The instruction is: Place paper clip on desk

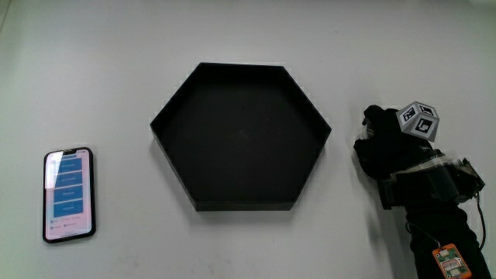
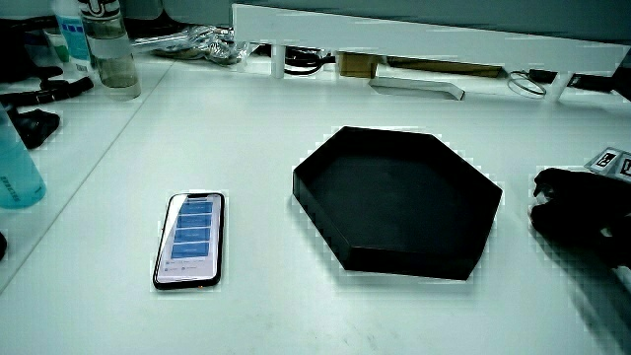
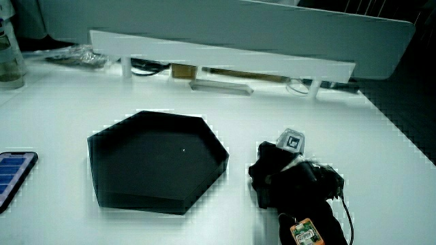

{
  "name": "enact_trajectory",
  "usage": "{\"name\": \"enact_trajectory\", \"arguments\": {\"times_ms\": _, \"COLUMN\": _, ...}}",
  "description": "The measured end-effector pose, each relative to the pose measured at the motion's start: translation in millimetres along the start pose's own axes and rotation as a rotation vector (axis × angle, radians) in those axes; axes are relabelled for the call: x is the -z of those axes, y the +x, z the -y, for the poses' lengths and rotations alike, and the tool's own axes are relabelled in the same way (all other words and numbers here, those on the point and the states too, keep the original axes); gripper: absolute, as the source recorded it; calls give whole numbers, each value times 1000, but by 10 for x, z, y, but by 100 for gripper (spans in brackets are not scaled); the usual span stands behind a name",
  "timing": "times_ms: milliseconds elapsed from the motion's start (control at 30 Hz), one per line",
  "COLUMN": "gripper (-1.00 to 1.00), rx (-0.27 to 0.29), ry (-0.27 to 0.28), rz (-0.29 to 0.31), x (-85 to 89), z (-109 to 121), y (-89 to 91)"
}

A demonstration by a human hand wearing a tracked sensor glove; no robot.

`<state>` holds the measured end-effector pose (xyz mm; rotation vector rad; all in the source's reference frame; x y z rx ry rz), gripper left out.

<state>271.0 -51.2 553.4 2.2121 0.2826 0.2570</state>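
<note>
Spreading pale and white under everything: desk (image 1: 232, 248). Sitting at its middle: black hexagonal tray (image 1: 172, 116), walls upright, floor bare in the main view, one tiny pale speck on it in a side view (image 3: 183, 150), too small to identify. Resting on the desk beside the tray, clear of its wall: gloved hand (image 1: 391, 151), patterned cube (image 1: 418, 120) riding on its back, forearm trailing toward the person. Grip bunched into a dark mass in all three views; impossible to tell whether curled tight or holding anything. Lying flat on the desk with the tray between it and the hand: phone (image 1: 68, 194), screen glowing. Paper clip not making itself seen anywhere on desk or in tray.
</note>
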Motion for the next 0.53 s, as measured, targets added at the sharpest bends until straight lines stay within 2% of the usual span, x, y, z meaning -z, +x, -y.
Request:
{"name": "enact_trajectory", "arguments": {"times_ms": 33, "gripper": 0, "rx": 13, "ry": 15, "rz": 36, "x": 9, "z": -9, "y": -12}}
{"name": "enact_trajectory", "arguments": {"times_ms": 67, "gripper": 0, "rx": -4, "ry": -2, "rz": 36, "x": 5, "z": 15, "y": -53}}
{"name": "enact_trajectory", "arguments": {"times_ms": 100, "gripper": 0, "rx": 9, "ry": -33, "rz": 51, "x": 31, "z": -6, "y": -68}}
{"name": "enact_trajectory", "arguments": {"times_ms": 200, "gripper": 0, "rx": 35, "ry": -65, "rz": 51, "x": 62, "z": -53, "y": -72}}
{"name": "enact_trajectory", "arguments": {"times_ms": 300, "gripper": -33, "rx": 47, "ry": -80, "rz": 51, "x": 55, "z": -110, "y": -30}}
{"name": "enact_trajectory", "arguments": {"times_ms": 333, "gripper": -44, "rx": 24, "ry": -95, "rz": 29, "x": 46, "z": -87, "y": -23}}
{"name": "enact_trajectory", "arguments": {"times_ms": 367, "gripper": -56, "rx": 41, "ry": -138, "rz": 15, "x": 73, "z": -104, "y": 22}}
{"name": "enact_trajectory", "arguments": {"times_ms": 400, "gripper": -67, "rx": 43, "ry": -126, "rz": 21, "x": 120, "z": -139, "y": 81}}
{"name": "enact_trajectory", "arguments": {"times_ms": 467, "gripper": -89, "rx": 45, "ry": -134, "rz": -39, "x": 186, "z": -113, "y": 146}}
{"name": "enact_trajectory", "arguments": {"times_ms": 500, "gripper": -100, "rx": 27, "ry": -98, "rz": -38, "x": 192, "z": -59, "y": 142}}
{"name": "enact_trajectory", "arguments": {"times_ms": 533, "gripper": -100, "rx": 10, "ry": -91, "rz": -45, "x": 206, "z": -39, "y": 165}}
